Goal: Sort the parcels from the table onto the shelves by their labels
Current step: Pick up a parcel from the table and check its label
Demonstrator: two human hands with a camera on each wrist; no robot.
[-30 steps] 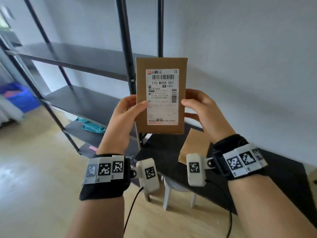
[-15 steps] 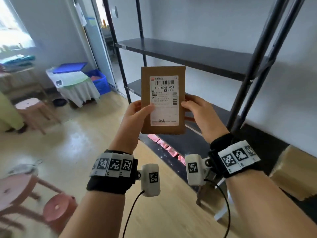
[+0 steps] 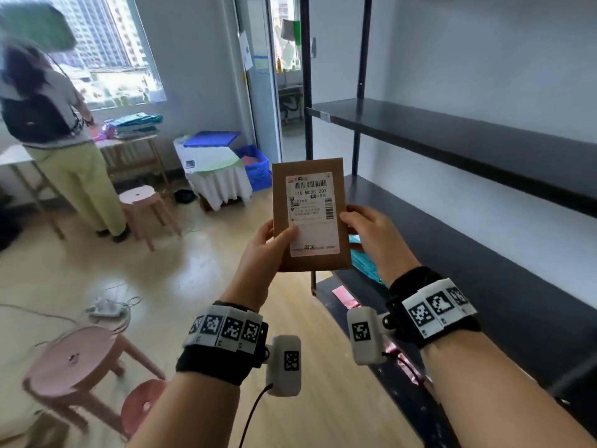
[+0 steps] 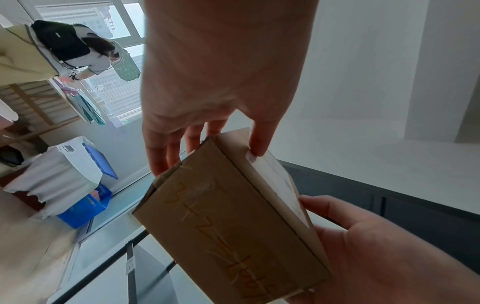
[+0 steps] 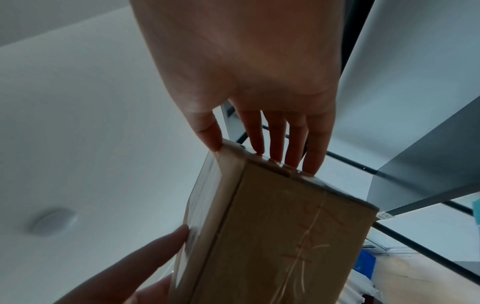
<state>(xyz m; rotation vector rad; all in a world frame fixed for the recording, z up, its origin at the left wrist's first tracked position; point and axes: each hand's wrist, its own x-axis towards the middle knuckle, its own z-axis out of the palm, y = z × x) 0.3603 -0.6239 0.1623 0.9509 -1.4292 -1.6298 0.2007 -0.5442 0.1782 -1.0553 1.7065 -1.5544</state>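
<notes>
I hold a flat brown cardboard parcel (image 3: 310,215) upright in front of me, its white shipping label (image 3: 312,212) facing me and reading "110 M008 001". My left hand (image 3: 268,245) grips its lower left edge, thumb on the label. My right hand (image 3: 368,234) grips its right edge, thumb on the front, fingers behind. In the left wrist view the parcel (image 4: 233,224) shows orange handwriting on its side; the right wrist view shows the parcel (image 5: 262,232) from below. The black metal shelf rack (image 3: 452,137) stands to my right.
Teal bags (image 3: 365,263) and pink parcels (image 3: 345,295) lie on the rack's lower levels. Pink stools (image 3: 71,360) stand at my left. A person (image 3: 55,130) stands at a wooden table by the window. A blue crate (image 3: 255,166) and a power strip (image 3: 105,308) lie on the floor.
My view has swung left along the rack, bringing the room, window and person into sight. Both hands keep the same grip on the parcel.
</notes>
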